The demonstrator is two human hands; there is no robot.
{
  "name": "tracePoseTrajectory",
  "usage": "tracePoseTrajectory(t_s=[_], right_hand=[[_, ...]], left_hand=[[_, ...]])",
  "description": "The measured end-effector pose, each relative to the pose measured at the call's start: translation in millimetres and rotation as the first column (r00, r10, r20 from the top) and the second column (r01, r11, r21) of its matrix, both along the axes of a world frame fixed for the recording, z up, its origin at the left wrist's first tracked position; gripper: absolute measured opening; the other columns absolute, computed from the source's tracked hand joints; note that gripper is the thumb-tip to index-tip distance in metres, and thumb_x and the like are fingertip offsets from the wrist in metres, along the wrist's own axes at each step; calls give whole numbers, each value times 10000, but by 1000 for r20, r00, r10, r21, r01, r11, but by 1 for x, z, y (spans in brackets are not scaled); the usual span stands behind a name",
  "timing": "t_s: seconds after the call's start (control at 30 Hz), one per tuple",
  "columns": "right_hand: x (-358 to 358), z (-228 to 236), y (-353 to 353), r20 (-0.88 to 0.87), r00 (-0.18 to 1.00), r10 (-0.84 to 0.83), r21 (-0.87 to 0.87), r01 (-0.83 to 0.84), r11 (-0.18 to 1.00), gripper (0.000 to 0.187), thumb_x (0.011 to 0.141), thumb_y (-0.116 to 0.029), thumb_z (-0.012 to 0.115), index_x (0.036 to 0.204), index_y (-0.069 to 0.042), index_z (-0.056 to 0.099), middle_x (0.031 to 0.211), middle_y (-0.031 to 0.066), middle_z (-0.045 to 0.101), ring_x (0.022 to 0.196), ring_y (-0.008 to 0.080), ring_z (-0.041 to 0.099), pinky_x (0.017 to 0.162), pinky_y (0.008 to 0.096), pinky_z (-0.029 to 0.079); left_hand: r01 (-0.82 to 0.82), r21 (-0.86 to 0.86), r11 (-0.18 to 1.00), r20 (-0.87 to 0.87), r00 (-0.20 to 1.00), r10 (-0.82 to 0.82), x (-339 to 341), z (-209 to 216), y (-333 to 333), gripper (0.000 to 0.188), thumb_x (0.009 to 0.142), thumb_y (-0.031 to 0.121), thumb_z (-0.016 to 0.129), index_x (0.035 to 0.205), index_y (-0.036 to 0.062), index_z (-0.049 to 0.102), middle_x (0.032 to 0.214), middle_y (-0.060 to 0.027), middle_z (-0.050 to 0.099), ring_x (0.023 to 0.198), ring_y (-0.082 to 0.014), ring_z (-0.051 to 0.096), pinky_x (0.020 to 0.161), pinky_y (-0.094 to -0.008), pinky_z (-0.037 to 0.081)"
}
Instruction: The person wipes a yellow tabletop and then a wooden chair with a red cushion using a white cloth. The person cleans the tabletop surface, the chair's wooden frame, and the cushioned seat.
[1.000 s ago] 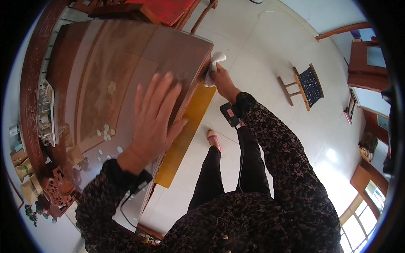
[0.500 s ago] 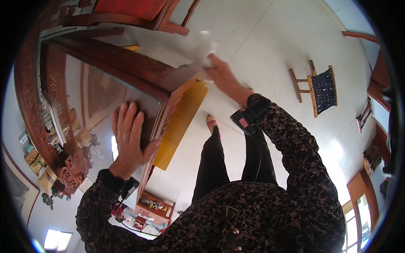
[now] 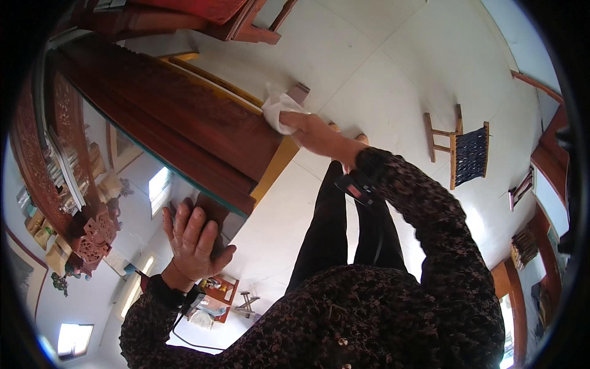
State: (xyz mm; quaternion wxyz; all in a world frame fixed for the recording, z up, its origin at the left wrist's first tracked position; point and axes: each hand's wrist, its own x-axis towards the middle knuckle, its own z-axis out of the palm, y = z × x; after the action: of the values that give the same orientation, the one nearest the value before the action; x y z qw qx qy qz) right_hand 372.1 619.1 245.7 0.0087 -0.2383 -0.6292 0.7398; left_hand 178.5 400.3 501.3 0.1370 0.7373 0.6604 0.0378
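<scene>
A dark red wooden table with a glossy, mirror-like top fills the left of the head view. My left hand is at the near corner of that top, fingers spread, holding nothing; whether the palm presses on it is hard to tell. My right hand is closed on a white cloth, held against the lower part of the table's side. A yellow panel shows beneath, partly behind the wood. The cloth hides some of the right fingertips.
A low wooden stool with a dark woven seat stands on the pale tiled floor to the right. At the top is a red-seated wooden chair. A carved wooden ornament lies at the left.
My right hand has moved left and down with the cloth, from the table's corner to its lower side. My left hand appears lower in the picture, and the whole view has shifted.
</scene>
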Motion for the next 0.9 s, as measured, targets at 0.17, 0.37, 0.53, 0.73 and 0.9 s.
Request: tracePoseTrajectory(t_s=[0.17,0.37,0.53,0.73,0.9], right_hand=[[-49,69,21,-505,861,63,82,-25,996,439,780,146,512,1175,-32,586,1151,209,602,1091,403,583,961,387,467],[-126,81,43,-378,910,168,126,-129,984,457,811,115,511,1224,-64,586,1196,210,623,1133,406,593,965,414,478],[-38,124,43,-378,896,235,124,-203,971,485,788,129,507,1237,-34,587,1286,194,597,1266,397,530,1076,420,426],[-108,143,46,-547,812,202,224,-91,970,437,781,124,536,1185,-22,615,1315,234,550,1351,390,472,1104,430,406],[-80,121,34,-484,832,271,272,-151,950,523,791,148,528,1286,-10,588,1450,221,503,1401,392,414,1153,422,346]], left_hand=[[-1,-13,1000,8,1000,1,0,0,-5,720,896,504,652,1494,186,409,1587,-114,339,1506,-357,248,1186,-671,96],[-5,-22,1000,27,1000,5,2,0,-4,641,871,487,690,1407,180,519,1551,-112,397,1494,-366,272,1194,-657,97],[-28,-35,999,45,999,29,6,2,-1,589,877,447,689,1383,174,558,1537,-97,440,1475,-352,319,1194,-637,114],[26,-29,999,30,999,-25,5,5,6,682,843,407,726,1398,89,491,1527,-176,411,1449,-436,320,1152,-702,153],[29,-50,998,42,999,-27,4,3,3,696,824,378,743,1399,80,487,1533,-178,404,1451,-436,315,1150,-708,152]])
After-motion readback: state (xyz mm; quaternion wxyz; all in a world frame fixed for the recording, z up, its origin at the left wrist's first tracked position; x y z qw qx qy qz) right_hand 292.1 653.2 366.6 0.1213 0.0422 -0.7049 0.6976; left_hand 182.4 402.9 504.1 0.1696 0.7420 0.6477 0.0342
